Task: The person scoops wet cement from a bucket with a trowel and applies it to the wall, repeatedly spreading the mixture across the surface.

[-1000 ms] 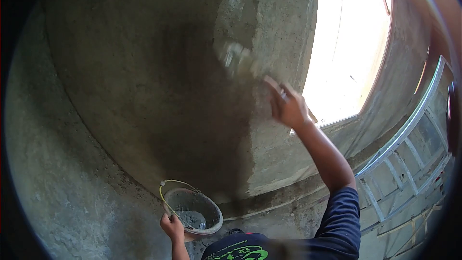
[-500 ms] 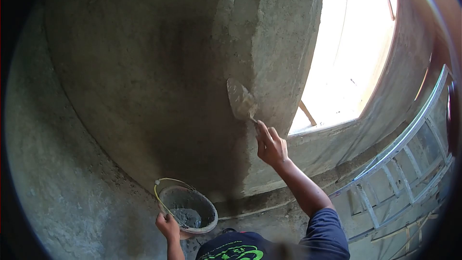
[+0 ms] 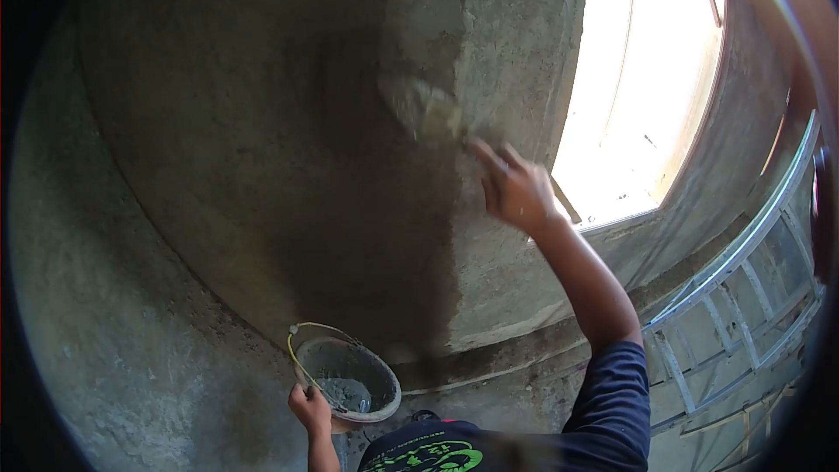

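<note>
My right hand (image 3: 517, 188) is closed round the handle of a trowel (image 3: 421, 108), whose blade lies against or very near the grey wall (image 3: 236, 122), blurred by motion. Above the blade a lighter, smooth oval patch (image 3: 426, 17) shows on the wall. Low in the view, my left hand (image 3: 310, 406) grips the rim of a bucket (image 3: 387, 376) at its left side. Wet grey mortar (image 3: 345, 394) lies inside the bucket, and its yellow handle (image 3: 291, 345) stands up over the rim.
A bright window opening (image 3: 642, 87) is to the right of the trowel. A metal ladder (image 3: 743, 249) lies at the lower right, with wooden strips (image 3: 743, 424) below it. The floor (image 3: 157, 385) meets the wall along a curved edge.
My right hand and the trowel have moved up the wall, the hand also slightly right. My left hand still holds the bucket, nearly in the same place.
</note>
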`<action>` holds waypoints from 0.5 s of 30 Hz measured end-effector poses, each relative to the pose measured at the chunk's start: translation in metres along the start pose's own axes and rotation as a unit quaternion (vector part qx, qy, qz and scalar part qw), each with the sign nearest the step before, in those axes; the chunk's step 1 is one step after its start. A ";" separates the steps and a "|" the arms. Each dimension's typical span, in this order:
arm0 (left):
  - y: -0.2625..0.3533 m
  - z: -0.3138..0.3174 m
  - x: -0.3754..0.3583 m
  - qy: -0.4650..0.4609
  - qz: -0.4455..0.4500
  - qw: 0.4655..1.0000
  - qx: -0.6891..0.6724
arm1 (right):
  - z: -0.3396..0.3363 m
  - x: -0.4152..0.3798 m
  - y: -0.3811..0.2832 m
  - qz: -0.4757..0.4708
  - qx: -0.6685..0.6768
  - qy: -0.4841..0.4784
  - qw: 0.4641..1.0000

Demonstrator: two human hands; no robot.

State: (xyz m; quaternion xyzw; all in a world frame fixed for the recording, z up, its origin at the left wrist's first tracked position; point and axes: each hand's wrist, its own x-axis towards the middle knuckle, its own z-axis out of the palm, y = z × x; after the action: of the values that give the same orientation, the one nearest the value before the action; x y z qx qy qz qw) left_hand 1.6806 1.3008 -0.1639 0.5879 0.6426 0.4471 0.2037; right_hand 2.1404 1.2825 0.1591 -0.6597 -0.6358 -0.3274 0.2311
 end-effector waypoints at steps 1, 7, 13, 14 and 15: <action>0.002 -0.001 0.000 -0.007 0.004 1.000 0.007 | 0.010 -0.021 -0.003 -0.004 0.021 -0.030 0.999; 0.011 0.002 -0.003 0.005 0.010 1.000 0.007 | 0.003 -0.018 0.022 -0.049 0.056 0.129 0.989; 0.017 0.017 -0.009 0.001 0.012 1.000 0.000 | -0.059 0.093 0.033 -0.023 0.024 0.171 0.985; 0.017 0.017 -0.008 0.006 0.016 1.000 -0.002 | -0.059 0.094 0.035 -0.041 0.004 0.133 0.990; 0.023 0.016 -0.008 0.017 0.034 0.999 0.000 | -0.053 0.081 0.034 -0.051 -0.015 0.095 0.994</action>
State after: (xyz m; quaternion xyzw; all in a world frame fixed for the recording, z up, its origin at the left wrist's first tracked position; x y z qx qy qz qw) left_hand 1.7081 1.2961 -0.1560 0.6016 0.6255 0.4640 0.1776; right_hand 2.1651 1.2965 0.2577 -0.5959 -0.6387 -0.4092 0.2636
